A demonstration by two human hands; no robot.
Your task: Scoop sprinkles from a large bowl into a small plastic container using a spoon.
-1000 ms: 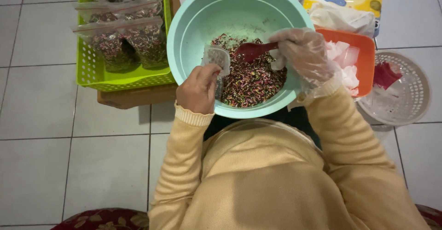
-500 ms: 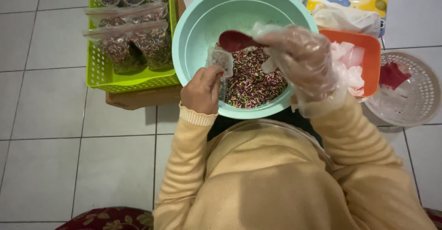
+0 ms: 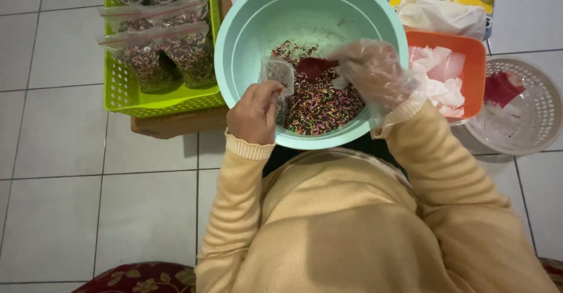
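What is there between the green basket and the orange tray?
In the head view, the teal bowl of coloured sprinkles lies between the green basket and the orange tray, with both hands over it.

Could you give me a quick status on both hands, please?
Left hand holds small clear plastic bag. Gloved right hand holds red spoon over teal plastic bowl. Nothing blocking.

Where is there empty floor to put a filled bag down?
Bare tiles lie left of the green basket and wooden board, beside the left hand. The right side is crowded: orange tray, white basket.
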